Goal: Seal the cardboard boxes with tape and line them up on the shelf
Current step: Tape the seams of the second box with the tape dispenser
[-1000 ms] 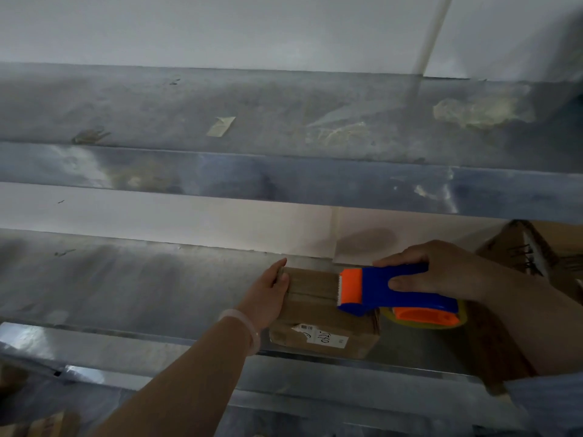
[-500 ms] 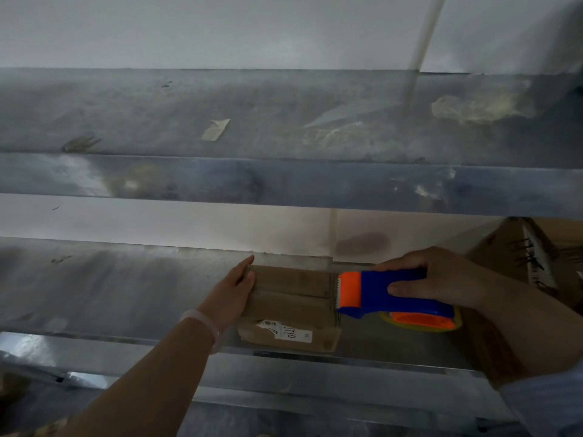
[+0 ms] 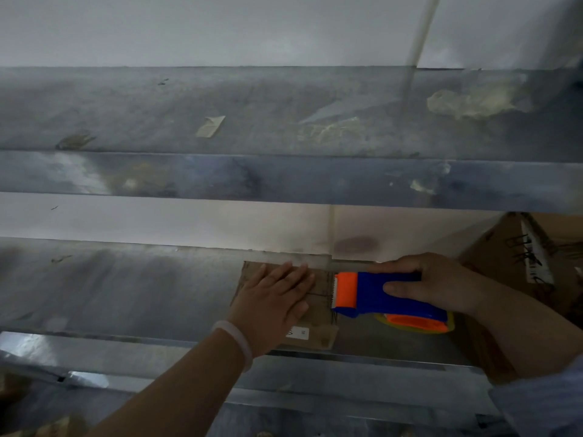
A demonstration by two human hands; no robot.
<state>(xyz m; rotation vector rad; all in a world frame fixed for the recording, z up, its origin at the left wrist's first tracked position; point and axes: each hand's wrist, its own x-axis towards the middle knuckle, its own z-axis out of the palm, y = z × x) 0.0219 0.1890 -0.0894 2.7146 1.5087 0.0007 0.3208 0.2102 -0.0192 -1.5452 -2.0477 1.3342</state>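
Left hand (image 3: 277, 298) moved atop brown box (image 3: 320, 337); right hand (image 3: 435, 282) holds dispenser (image 3: 367, 294).

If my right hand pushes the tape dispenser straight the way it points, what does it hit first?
Probably the left hand, flat on the small box just ahead of the tape dispenser; depth unclear.

White wall (image 3: 220, 26) behind; crumpled plastic film (image 3: 473, 100) upper right; paper scrap (image 3: 210, 126) lying left of it.
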